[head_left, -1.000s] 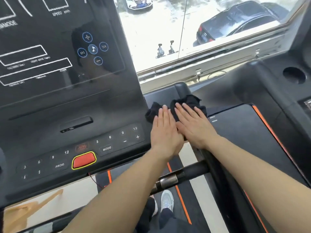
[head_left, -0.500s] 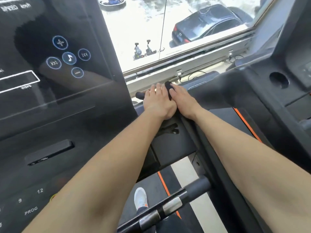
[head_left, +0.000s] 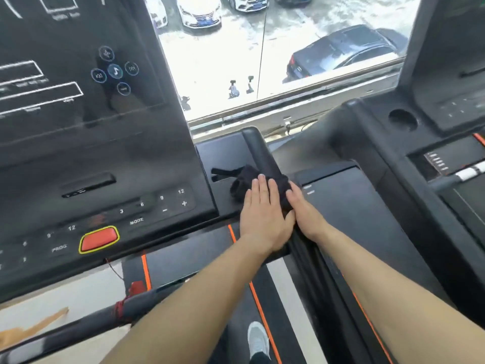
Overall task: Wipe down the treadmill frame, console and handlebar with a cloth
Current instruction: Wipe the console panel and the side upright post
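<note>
A black cloth (head_left: pixel 242 179) is bunched around the base of the treadmill's right upright handlebar (head_left: pixel 258 149). My left hand (head_left: pixel 262 216) lies flat on the cloth with its fingers stretched forward. My right hand (head_left: pixel 305 211) presses the cloth from the right side of the bar, its fingers partly tucked into the fabric. The big black console (head_left: pixel 86 122) with its lit buttons and red stop button (head_left: pixel 99 239) fills the left. The frame's black side panel (head_left: pixel 225 153) lies under the cloth.
A second treadmill (head_left: pixel 409 185) with a cup hole stands close on the right. Behind the bar a window (head_left: pixel 262 61) looks down on parked cars. A low front handlebar (head_left: pixel 78 327) crosses below my arms. My grey shoe (head_left: pixel 258 340) stands on the orange-edged belt.
Both hands have slid the cloth back down the upright bar from its top toward its base, nearer to me. The camera has pulled back and the console buttons show again.
</note>
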Demonstrator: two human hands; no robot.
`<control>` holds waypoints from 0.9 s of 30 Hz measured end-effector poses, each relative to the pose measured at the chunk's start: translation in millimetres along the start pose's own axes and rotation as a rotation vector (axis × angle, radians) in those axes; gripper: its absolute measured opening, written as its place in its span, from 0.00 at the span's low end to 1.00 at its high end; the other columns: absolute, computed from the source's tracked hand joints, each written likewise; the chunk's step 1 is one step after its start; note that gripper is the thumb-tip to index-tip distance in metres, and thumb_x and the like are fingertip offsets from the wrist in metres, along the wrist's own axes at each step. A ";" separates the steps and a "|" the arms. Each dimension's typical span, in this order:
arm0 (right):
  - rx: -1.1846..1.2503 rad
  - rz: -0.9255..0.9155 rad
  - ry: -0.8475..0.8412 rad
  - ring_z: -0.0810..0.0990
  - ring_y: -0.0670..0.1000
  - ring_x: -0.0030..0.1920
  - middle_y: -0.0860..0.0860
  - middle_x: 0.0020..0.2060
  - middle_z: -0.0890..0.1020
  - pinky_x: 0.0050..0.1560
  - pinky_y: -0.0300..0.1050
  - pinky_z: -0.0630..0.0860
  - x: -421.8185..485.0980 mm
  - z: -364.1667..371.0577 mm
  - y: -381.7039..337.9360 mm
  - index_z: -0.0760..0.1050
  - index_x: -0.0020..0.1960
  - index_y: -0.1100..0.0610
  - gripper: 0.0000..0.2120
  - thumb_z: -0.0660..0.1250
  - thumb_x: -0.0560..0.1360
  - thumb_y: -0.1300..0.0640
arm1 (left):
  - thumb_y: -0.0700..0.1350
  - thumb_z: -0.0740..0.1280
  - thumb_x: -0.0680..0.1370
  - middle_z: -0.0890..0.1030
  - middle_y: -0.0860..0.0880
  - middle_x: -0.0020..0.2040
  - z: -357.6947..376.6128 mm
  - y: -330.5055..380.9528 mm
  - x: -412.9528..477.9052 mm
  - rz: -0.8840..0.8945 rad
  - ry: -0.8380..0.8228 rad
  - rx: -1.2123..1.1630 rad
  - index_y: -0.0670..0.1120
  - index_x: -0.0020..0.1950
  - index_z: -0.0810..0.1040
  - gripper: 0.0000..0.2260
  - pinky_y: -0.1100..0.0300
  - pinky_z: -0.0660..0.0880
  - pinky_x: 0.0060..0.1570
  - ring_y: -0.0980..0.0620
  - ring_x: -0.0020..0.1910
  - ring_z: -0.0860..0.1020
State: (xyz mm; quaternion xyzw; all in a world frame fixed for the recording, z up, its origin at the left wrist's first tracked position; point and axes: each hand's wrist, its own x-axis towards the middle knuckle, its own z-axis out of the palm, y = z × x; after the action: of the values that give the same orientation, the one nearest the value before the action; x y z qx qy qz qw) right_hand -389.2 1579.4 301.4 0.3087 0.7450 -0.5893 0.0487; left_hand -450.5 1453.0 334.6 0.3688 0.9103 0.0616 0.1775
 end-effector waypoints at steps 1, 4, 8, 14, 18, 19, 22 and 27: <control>0.025 -0.017 -0.013 0.64 0.39 0.73 0.35 0.72 0.66 0.76 0.45 0.57 -14.0 0.5 0.9 0.59 0.78 0.42 0.27 0.52 0.81 0.37 | 0.62 0.49 0.82 0.40 0.39 0.81 3.1 7.7 -13.7 -0.002 -0.013 -0.027 0.40 0.81 0.42 0.37 0.47 0.44 0.78 0.41 0.80 0.42; 0.235 -0.063 -0.018 0.74 0.38 0.63 0.40 0.64 0.76 0.67 0.38 0.67 -45.5 -5.6 10.4 0.68 0.71 0.48 0.15 0.53 0.86 0.54 | 0.58 0.56 0.81 0.50 0.41 0.82 9.5 29.4 -51.6 -0.037 -0.014 -0.253 0.43 0.81 0.50 0.34 0.48 0.63 0.73 0.43 0.78 0.59; 0.435 0.053 0.179 0.81 0.50 0.49 0.51 0.47 0.84 0.52 0.47 0.75 -66.5 -16.3 14.1 0.82 0.51 0.60 0.16 0.56 0.83 0.57 | 0.51 0.58 0.79 0.79 0.45 0.60 8.4 37.5 -76.4 -0.268 0.027 -0.562 0.45 0.62 0.72 0.16 0.50 0.70 0.57 0.41 0.55 0.75; -0.119 0.213 0.019 0.73 0.53 0.66 0.48 0.64 0.75 0.68 0.53 0.65 -54.2 -1.5 12.5 0.75 0.65 0.55 0.27 0.49 0.80 0.38 | 0.47 0.49 0.83 0.75 0.38 0.60 14.1 42.3 -49.2 -0.337 -0.162 -0.398 0.47 0.69 0.64 0.16 0.43 0.67 0.54 0.34 0.54 0.75; -0.060 0.254 0.055 0.72 0.55 0.69 0.49 0.68 0.74 0.70 0.57 0.66 -40.5 3.7 -3.6 0.67 0.74 0.51 0.34 0.52 0.75 0.32 | 0.65 0.41 0.81 0.72 0.39 0.71 9.8 51.5 -24.6 -0.540 -0.258 -0.673 0.41 0.76 0.63 0.35 0.44 0.63 0.69 0.37 0.69 0.71; -0.014 0.251 0.066 0.73 0.54 0.68 0.49 0.68 0.75 0.69 0.54 0.67 -35.5 3.0 -5.3 0.67 0.74 0.51 0.30 0.54 0.78 0.35 | 0.67 0.41 0.80 0.71 0.39 0.72 11.0 51.1 -20.9 -0.571 -0.286 -0.712 0.39 0.76 0.62 0.39 0.45 0.63 0.70 0.38 0.70 0.70; 0.120 0.248 0.049 0.77 0.51 0.58 0.50 0.59 0.79 0.58 0.46 0.70 -23.1 0.9 -12.5 0.73 0.68 0.54 0.20 0.55 0.84 0.44 | 0.71 0.42 0.76 0.72 0.39 0.71 17.8 39.1 -8.8 -0.601 -0.294 -0.776 0.40 0.77 0.62 0.43 0.44 0.67 0.68 0.36 0.69 0.71; 0.112 0.243 0.019 0.77 0.55 0.64 0.55 0.63 0.80 0.69 0.52 0.69 -19.2 1.5 -14.2 0.74 0.67 0.57 0.23 0.52 0.84 0.42 | 0.58 0.41 0.84 0.68 0.37 0.73 26.2 24.3 -4.3 -0.414 -0.251 -0.681 0.45 0.78 0.62 0.29 0.47 0.68 0.62 0.38 0.68 0.71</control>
State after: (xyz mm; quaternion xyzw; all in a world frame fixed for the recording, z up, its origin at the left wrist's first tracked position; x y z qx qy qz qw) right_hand -381.6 1568.8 321.4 0.4045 0.6686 -0.6167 0.0952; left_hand -422.2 1467.0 317.3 0.1030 0.8642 0.2768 0.4073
